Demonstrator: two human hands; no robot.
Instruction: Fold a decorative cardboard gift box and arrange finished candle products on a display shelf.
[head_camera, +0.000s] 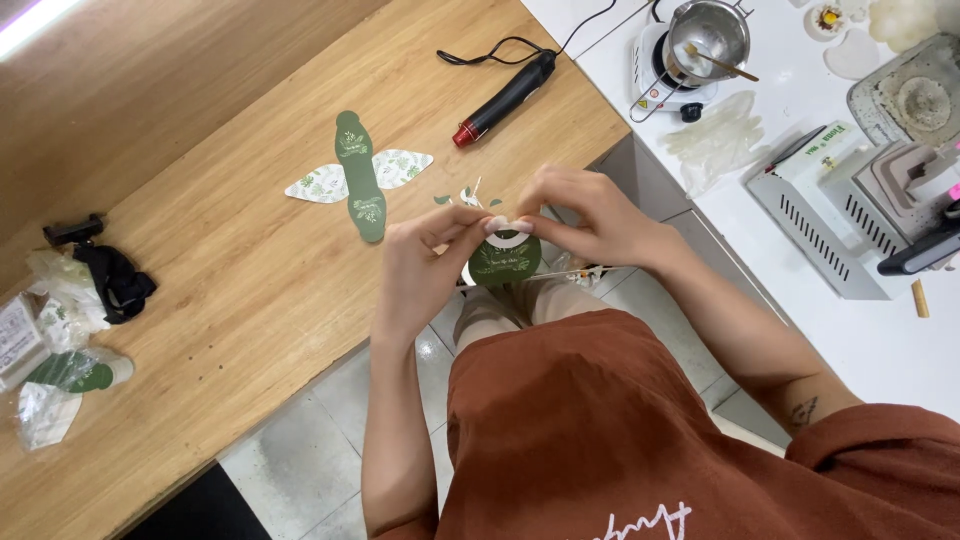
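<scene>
Above a rust-brown shirt (600, 430), the left hand (420, 265) and right hand (585, 220) pinch a green card cutout (505, 258) hanging lengthwise toward the tiled floor (330, 420), just off the wooden table (230, 270) edge.

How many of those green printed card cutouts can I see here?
3: one flat on the wooden table at, one in both hands at, one bagged at left. More may be hidden.
</scene>
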